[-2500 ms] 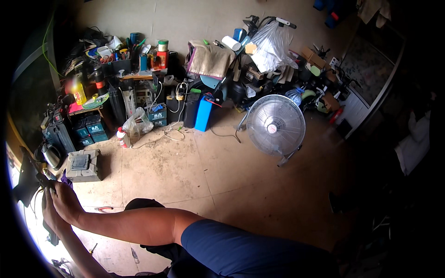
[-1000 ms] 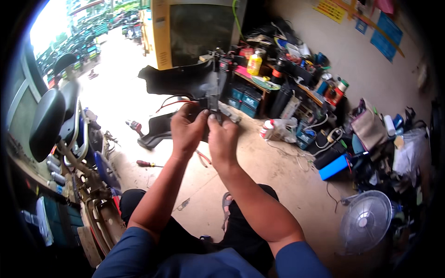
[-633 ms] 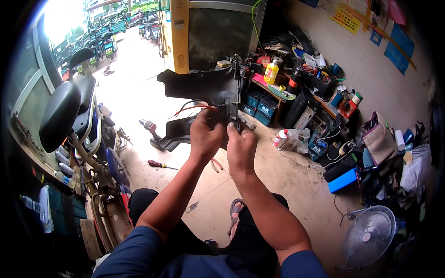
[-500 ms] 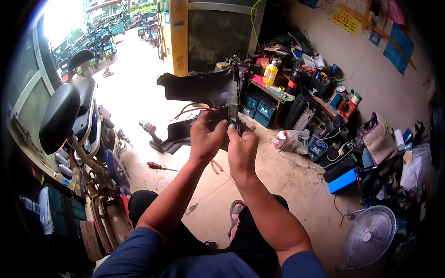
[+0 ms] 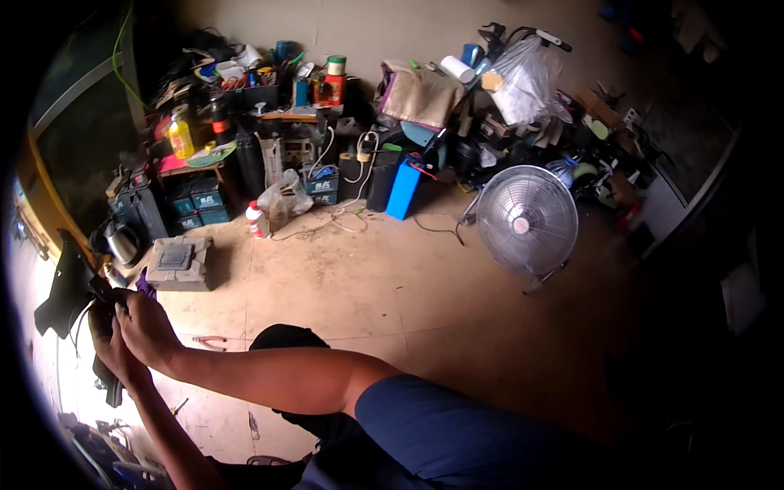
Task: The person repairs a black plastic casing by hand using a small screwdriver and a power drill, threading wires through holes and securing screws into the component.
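At the left edge, both my hands are closed on a black moulded plastic panel [image 5: 64, 290], which looks like a vehicle body part. My left hand [image 5: 111, 347] grips it from the near side, with thin wires hanging beside the fingers. Pressed close against it, my right hand [image 5: 149, 327] has its fingers bent around the middle of the same panel. My hands cover that middle, so exactly what the fingertips pinch is hidden. A lower piece of black plastic [image 5: 109, 385] shows below my left hand.
Red-handled pliers [image 5: 211, 339] lie on the floor near my right forearm. Beyond my hands are a grey toolbox [image 5: 175, 265], a kettle [image 5: 122, 243] and a red-and-white bottle [image 5: 256, 219]. Farther right stand a blue battery pack [image 5: 402, 189] and a floor fan [image 5: 527, 220]. Cluttered shelves line the wall.
The view has swung to the right, so my hands and the panel now appear at the left edge. Both hands still hold the panel. The toolbox and kettle have come into view.
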The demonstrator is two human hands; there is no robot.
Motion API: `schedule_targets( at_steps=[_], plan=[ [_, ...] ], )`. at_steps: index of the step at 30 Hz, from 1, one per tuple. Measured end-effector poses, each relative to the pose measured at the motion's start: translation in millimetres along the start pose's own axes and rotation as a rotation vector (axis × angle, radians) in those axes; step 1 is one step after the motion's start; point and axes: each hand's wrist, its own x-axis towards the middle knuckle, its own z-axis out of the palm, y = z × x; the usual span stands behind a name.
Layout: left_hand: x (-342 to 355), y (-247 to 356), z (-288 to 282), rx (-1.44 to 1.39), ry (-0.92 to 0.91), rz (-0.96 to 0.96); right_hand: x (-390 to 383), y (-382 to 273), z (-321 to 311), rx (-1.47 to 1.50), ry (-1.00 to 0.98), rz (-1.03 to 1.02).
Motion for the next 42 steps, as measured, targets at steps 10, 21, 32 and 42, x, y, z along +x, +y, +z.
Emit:
schedule_targets(
  at_steps=[10, 21, 32, 42],
  plan=[
    [-2.4, 1.1, 16.3, -0.076, -0.029, -0.047, 12.7, 30.3, 2.5, -0.045, -0.006, 0.117],
    [-2.6, 6.2, 11.6, -0.007, -0.012, -0.086, 9.5, 27.8, 2.2, -0.003, -0.047, 0.116],
    [9.4, -26.2, -17.6, 0.035, 0.007, -0.044, -4.5, -5.3, -5.4, -0.012, -0.048, 0.026],
    [14.2, -29.1, -11.3, 0.076, -0.071, -0.03, 8.4, 41.7, 17.9, -0.017, 0.05, 0.106]
  ],
)
